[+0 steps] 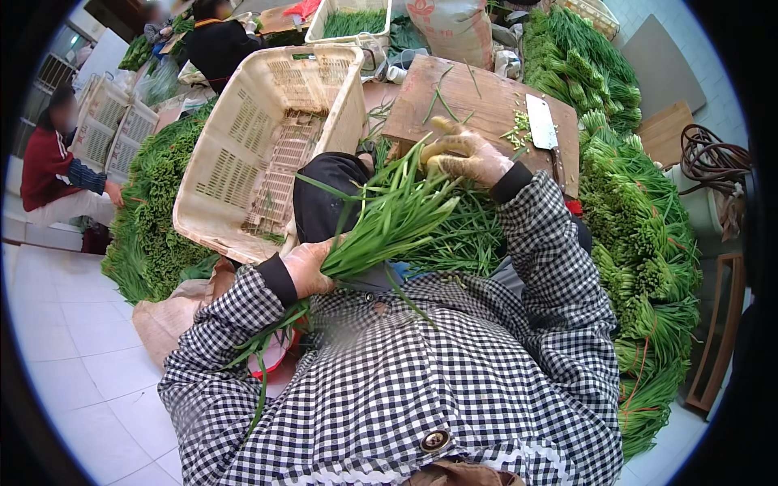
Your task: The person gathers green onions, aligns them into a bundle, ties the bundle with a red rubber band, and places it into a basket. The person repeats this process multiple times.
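Observation:
My left hand [309,267], in a thin glove, grips a loose bunch of green chives [395,225], likely garlic chives. The leaves fan up and right from the fist, and some ends trail below the wrist. At the far side of the bunch is my gloved right hand [465,157], fingers curved and apart, close to the leaf ends. Whether it touches them is hard to tell. Under the bunch, more loose leaves [471,237] cover my lap. A cleaver [543,124] lies on the wooden board [419,91], beside small chopped pieces [518,129].
Left of the board stands a cream plastic crate [228,152] with scraps inside. Stacked chive bundles rise at right [644,243] and left [161,188]. A person in red [48,152] sits at far left; another in black [216,45] works behind the crate. A woven sack [453,30] stands behind the board.

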The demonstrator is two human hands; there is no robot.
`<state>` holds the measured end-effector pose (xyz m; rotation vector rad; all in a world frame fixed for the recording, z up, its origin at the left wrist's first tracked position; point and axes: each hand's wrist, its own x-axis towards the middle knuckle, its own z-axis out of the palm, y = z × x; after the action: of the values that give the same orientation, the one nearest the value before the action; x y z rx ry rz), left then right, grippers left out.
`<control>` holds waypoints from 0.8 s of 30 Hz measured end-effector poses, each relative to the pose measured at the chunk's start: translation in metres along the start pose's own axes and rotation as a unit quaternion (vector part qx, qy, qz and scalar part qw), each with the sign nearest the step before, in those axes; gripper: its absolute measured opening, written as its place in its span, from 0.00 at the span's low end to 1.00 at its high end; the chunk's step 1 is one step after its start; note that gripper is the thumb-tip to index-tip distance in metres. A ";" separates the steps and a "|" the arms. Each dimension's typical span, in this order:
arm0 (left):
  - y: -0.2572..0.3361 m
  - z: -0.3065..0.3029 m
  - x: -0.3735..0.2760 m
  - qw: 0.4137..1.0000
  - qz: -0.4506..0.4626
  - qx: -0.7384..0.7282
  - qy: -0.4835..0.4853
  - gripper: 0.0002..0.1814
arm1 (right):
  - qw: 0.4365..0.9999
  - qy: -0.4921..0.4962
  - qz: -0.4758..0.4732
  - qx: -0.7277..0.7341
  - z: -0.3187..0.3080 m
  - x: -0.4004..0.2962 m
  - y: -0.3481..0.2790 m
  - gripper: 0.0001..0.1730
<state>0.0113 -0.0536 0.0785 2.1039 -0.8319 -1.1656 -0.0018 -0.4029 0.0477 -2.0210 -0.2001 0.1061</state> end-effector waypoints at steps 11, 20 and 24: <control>-0.003 -0.010 -0.005 0.996 -0.070 0.041 -0.025 0.45 | 0.940 -0.023 0.031 0.339 0.038 -0.006 0.002 0.12; -0.022 -0.006 -0.007 0.991 -0.028 0.127 0.006 0.43 | 0.859 0.218 0.080 -0.456 0.001 -0.016 0.028 0.08; -0.010 -0.009 -0.008 0.996 -0.046 0.074 -0.002 0.43 | 0.731 -0.203 0.307 -0.574 -0.023 -0.036 0.034 0.19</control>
<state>0.0183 -0.0393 0.0795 2.2826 -0.8533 -1.1881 -0.0307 -0.4450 0.0273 -3.2172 0.2281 1.0898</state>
